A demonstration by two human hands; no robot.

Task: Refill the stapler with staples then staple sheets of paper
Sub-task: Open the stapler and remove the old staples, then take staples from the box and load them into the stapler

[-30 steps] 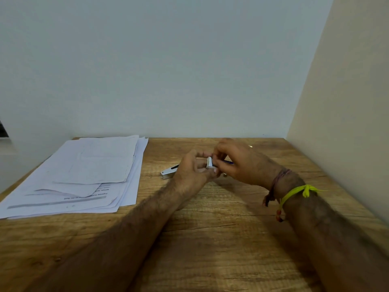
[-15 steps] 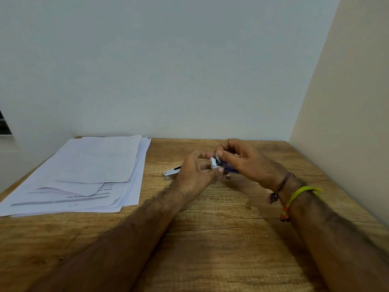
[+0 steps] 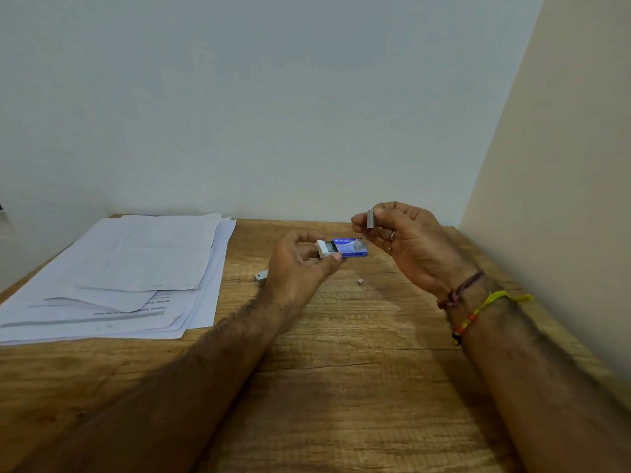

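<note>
My left hand [image 3: 300, 264] holds a small blue staple box [image 3: 348, 247] with its white inner tray slid out to the left, grey staples showing inside. My right hand [image 3: 406, 240] is raised to the right of the box and pinches a grey strip of staples [image 3: 370, 218] between thumb and fingers. The metal stapler [image 3: 260, 278] lies on the table behind my left wrist, mostly hidden; only its silver end shows. A loose stack of white paper sheets [image 3: 136, 268] lies at the left of the wooden table [image 3: 341, 370].
A tiny grey staple fragment [image 3: 360, 282] lies on the table between my hands. A pale wall stands behind the table and a beige wall closes it off on the right.
The box tray has been slid out. My right hand has lifted away to the right with a staple strip taken from it. A small fragment now lies on the table.
</note>
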